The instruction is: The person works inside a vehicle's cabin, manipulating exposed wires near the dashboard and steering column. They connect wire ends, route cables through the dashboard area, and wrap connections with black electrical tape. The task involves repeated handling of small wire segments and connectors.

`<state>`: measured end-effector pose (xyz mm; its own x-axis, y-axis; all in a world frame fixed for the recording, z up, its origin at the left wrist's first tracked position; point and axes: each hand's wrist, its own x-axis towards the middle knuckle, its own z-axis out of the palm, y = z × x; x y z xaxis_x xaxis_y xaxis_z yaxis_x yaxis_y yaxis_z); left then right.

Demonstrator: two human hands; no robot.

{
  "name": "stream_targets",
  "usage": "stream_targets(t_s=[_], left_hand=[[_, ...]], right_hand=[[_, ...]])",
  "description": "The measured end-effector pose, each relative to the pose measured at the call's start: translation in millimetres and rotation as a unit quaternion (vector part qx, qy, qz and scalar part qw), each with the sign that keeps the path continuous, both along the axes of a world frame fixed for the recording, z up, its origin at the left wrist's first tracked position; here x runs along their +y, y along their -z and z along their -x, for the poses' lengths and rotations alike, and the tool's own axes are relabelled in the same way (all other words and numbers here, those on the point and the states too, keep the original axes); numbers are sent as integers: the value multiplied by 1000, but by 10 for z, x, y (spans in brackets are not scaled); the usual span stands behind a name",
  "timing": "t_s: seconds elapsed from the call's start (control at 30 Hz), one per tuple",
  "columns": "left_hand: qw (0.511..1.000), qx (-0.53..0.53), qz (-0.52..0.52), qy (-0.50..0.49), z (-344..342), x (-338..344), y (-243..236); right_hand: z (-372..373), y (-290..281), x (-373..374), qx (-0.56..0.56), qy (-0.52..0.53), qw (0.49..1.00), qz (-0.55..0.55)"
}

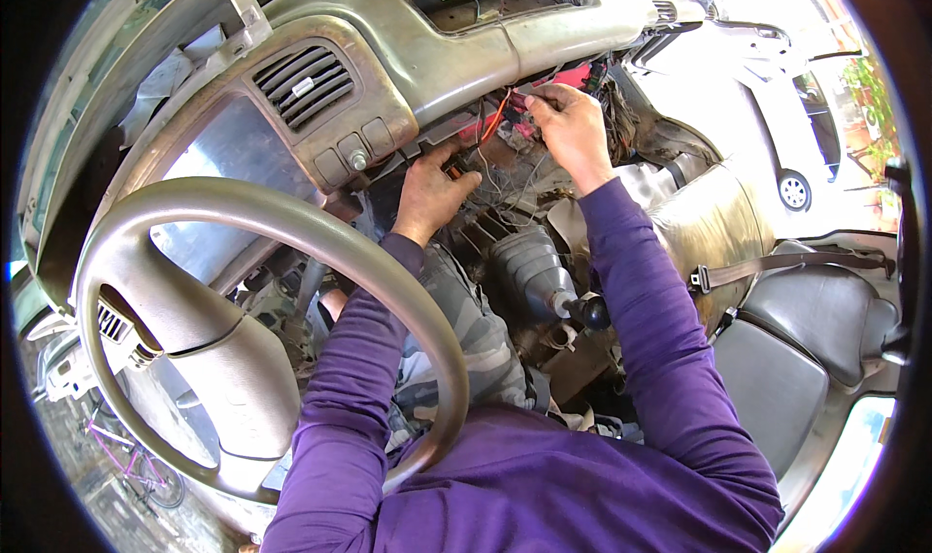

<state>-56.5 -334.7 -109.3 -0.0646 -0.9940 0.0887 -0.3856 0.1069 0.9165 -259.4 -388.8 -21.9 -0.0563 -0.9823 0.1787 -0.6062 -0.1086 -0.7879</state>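
Note:
My left hand (431, 189) is curled at the lower edge of the dashboard, fingers closed around a small dark-and-orange item (455, 173) that I cannot make out clearly. My right hand (570, 134) is higher and further right, with thumb and forefinger pinched on a thin wire beside a bright orange wire (497, 116). Between and below my hands, loose pale wires (500, 189) hang in the opened dashboard cavity, with red parts and dark bundled cables behind them.
The steering wheel (245, 198) arches over my left forearm. A gear lever (587, 309) stands between my arms. The dashboard (447, 63) spans above, with an air vent (303, 85) at left. A seat (777, 398), belt buckle (701, 277) and open doorway are at right.

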Motion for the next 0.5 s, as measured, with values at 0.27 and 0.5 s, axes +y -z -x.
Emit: stream_targets(t_s=[0.27, 0.5], left_hand=[[999, 4, -40, 8, -41, 7, -64], [999, -6, -47, 8, -54, 3, -114]], right_hand=[[-20, -21, 13, 41, -11, 999, 11], [-36, -46, 15, -29, -7, 997, -73]])
